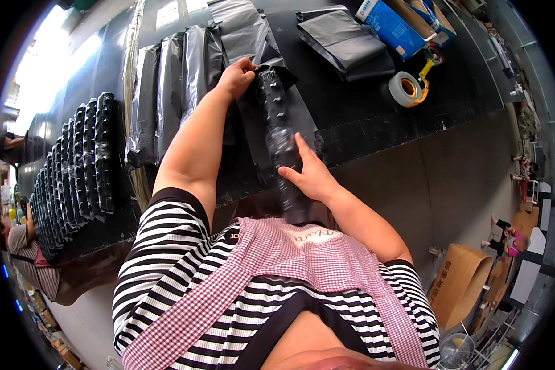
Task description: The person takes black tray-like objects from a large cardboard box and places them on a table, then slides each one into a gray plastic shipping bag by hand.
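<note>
Apron [271, 256] by tabletop [351, 108] near edge. Left grip [237, 77] pinches black roll [273, 108] at far end, right grip [311, 176] open against it; likely light, slippery: hold mid-length.

Just bodyward of the right hand [308, 174], looped script stands on a pale patch [317, 236] of the red-and-white checked fabric apron [277, 256]. Beyond that hand, rightward, white print marks a blue cardboard box [393, 32]. Bodyward and farther right, dark characters line a brown cardboard container [472, 274].
</note>
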Action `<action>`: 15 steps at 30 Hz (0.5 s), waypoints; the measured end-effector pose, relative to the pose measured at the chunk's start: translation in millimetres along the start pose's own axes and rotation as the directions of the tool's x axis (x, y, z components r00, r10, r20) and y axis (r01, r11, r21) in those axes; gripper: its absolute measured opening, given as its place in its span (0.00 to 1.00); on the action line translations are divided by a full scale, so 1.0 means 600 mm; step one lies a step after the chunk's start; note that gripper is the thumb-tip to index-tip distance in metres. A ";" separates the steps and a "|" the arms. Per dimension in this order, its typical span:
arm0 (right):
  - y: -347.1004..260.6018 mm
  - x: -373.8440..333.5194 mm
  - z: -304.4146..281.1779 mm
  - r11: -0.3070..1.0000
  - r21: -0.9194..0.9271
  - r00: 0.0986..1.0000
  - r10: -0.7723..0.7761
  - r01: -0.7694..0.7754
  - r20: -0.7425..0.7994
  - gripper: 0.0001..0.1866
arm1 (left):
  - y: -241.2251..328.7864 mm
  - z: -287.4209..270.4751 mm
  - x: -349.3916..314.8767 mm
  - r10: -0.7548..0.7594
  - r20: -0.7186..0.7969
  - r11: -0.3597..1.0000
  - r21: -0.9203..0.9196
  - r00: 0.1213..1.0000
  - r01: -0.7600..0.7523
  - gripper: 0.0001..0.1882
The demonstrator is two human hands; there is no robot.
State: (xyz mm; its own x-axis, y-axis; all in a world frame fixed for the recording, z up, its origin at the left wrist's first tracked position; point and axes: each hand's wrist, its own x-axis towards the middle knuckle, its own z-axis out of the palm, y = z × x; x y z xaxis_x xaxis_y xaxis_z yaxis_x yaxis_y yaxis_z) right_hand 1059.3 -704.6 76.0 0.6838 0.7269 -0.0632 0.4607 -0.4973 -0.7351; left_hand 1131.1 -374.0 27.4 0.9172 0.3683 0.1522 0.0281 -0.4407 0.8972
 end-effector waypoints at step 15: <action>0.102 0.315 0.000 0.933 -0.220 0.958 -0.284 0.287 0.046 0.10 | 0.014 0.036 -0.137 0.149 -0.315 0.981 0.164 0.937 -0.101 0.07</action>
State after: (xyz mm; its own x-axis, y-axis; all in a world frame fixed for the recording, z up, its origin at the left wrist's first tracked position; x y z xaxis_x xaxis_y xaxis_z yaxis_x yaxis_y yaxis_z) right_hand 1216.9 -597.6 19.0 0.4985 0.8590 0.1172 0.7499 -0.3594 -0.5555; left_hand 1064.4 -425.9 13.6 0.7385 0.5376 0.4070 0.0005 -0.6041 0.7969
